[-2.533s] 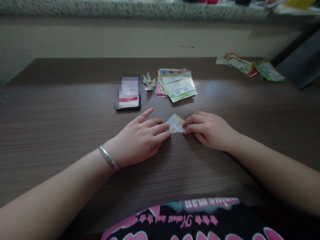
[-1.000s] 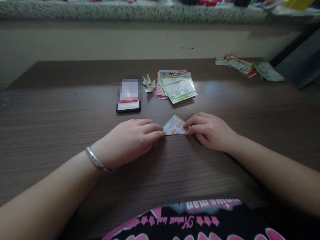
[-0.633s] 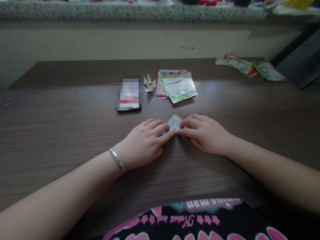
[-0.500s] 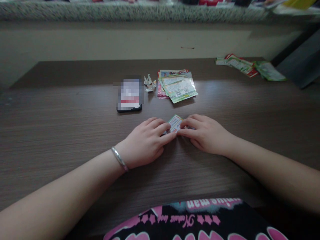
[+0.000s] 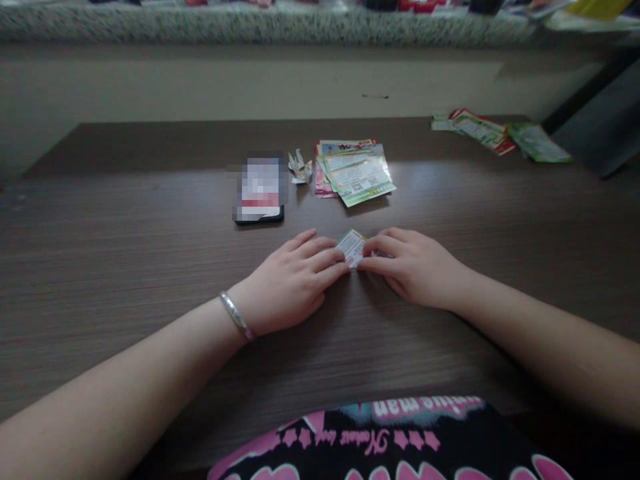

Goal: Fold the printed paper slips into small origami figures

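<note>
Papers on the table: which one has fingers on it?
The small paper between the left hand and right hand; the stack behind it and the far-right papers have no fingers on them.

1 silver bangle (image 5: 237, 316), black-and-pink top (image 5: 357, 452)

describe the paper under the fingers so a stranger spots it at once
On the brown wood-grain table, find the leaflet stack toward the back. Nearer the person, between the left hand and the right hand, is a small printed paper with one corner pointing away. Both hands touch it, unlike the leaflet stack.
</note>
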### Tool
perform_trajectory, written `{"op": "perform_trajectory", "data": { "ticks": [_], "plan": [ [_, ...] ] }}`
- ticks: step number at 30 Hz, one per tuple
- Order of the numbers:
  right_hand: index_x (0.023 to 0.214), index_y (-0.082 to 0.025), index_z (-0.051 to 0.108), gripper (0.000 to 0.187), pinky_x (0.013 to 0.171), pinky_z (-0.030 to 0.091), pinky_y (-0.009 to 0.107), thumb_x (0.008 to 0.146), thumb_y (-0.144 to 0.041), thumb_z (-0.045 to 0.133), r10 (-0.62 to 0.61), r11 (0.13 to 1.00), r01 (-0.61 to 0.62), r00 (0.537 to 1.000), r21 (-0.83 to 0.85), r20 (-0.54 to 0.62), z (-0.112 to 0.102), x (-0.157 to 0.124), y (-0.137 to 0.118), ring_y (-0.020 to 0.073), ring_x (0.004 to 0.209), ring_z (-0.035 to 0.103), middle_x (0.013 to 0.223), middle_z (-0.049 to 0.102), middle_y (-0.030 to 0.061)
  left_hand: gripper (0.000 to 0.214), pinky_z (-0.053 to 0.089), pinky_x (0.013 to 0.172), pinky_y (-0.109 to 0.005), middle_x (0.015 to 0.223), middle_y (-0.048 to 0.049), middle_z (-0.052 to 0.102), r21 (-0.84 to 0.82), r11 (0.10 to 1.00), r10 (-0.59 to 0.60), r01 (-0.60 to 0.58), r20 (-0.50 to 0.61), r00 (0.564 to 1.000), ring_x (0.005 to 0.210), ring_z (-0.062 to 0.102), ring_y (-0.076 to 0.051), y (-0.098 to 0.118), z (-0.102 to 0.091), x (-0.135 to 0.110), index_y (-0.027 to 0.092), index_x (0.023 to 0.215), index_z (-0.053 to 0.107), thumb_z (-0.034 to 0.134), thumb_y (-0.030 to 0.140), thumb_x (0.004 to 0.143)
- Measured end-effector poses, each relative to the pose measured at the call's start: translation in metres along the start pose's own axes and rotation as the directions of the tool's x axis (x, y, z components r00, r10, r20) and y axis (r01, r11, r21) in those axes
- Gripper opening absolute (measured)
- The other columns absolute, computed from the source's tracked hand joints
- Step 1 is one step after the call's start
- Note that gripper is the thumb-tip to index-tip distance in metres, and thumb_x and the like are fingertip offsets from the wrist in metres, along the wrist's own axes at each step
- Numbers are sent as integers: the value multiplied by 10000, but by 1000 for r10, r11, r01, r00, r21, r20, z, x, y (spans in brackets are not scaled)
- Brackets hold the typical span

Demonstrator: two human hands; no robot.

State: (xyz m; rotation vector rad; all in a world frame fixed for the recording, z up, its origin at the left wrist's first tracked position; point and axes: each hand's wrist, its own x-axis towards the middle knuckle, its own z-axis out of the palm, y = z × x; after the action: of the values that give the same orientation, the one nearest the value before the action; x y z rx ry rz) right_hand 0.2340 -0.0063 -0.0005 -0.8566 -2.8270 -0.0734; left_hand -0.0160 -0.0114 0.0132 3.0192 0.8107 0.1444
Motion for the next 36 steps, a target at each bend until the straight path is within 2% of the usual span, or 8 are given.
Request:
{"op": "perform_trajectory", "data": {
  "ticks": [9,17,26,34,36],
  "plan": [
    [1170,-251,642,330,836,457,366,895,-170,479,-6,1000,6,1000,30,12,-1,-7,7,230,1001,533,1123,635,98,389,302,1143,-497,1228,-48,629,6,1000,28,-28,24,999,1164,550,-218,-5,-5,-3,205,1230,591,468,130,868],
    [1040,-229,681,275,810,467,358,877,-147,476,10,1000,-11,998,5,56,-10,-14,12,229,973,559,1107,649,87,357,332,1130,-465,1189,-47,649,26,999,42,-42,26,999,1114,578,-203,-10,-5,-6,196,1177,625,448,114,879],
    [911,-215,705,250,760,492,326,825,-101,500,-5,999,2,998,43,64,-16,-21,21,206,916,600,1084,679,65,330,334,1121,-470,1119,5,689,3,999,42,-42,42,998,1030,614,-175,-20,-8,-12,229,1077,669,422,121,886],
    [852,-220,708,275,769,497,335,805,-74,481,21,996,-27,997,85,73,-15,-26,24,197,930,617,1080,686,47,327,497,946,-382,1115,-6,706,-11,997,79,-79,33,996,994,624,-196,-28,-9,-15,208,1044,695,429,138,867],
    [839,-223,711,281,757,498,333,804,-74,475,20,996,-26,998,91,67,-15,-27,25,194,924,623,1072,692,44,329,475,986,-378,1123,1,703,-34,997,71,-70,27,997,1024,620,-186,-30,-8,-16,218,1037,698,442,125,853]
  ]
}}
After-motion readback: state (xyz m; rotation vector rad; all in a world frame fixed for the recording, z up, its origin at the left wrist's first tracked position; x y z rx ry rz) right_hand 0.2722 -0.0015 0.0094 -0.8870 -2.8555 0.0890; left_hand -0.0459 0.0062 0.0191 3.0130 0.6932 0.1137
